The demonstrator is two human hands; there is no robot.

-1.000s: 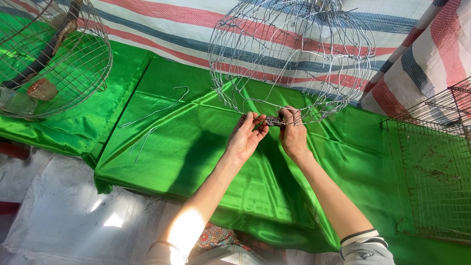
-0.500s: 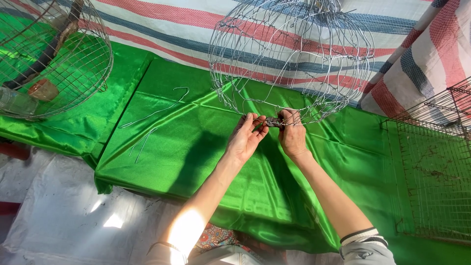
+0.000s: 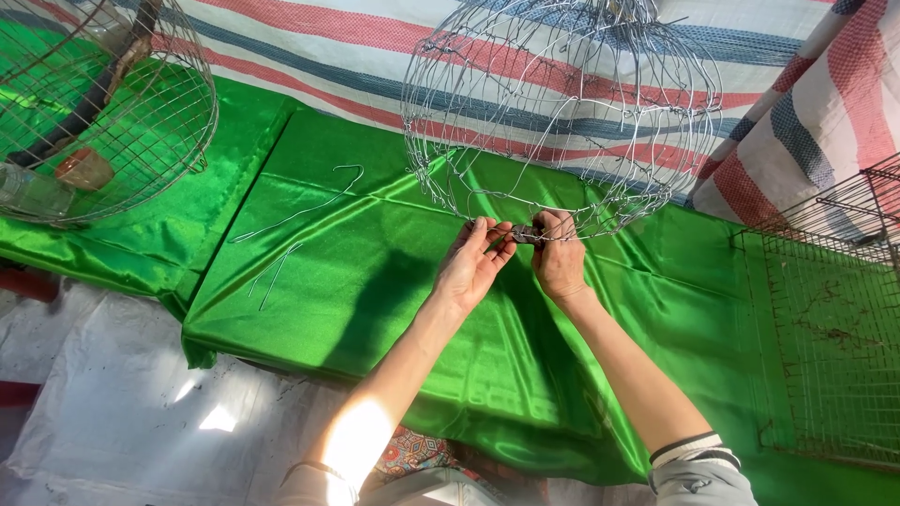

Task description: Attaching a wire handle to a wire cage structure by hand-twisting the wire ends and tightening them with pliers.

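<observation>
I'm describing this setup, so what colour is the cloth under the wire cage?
Shiny bright green cloth, seen in the head view, beneath the wire cage.

A shiny green cloth [image 3: 375, 281] covers the tabletop and hangs over its near edge in folds, creased and bright where the sun strikes it. Behind it a woven sheet [image 3: 309, 56] striped in white, red and blue stands as the back wall, and a second striped piece [image 3: 825, 103] slants down at the right. Below the tabletop, a pale plastic sheet [image 3: 122, 412] lies wrinkled on the floor, with small patches of sunlight on it. The light is strong daylight, casting hard dark shadows across the green cloth.
</observation>
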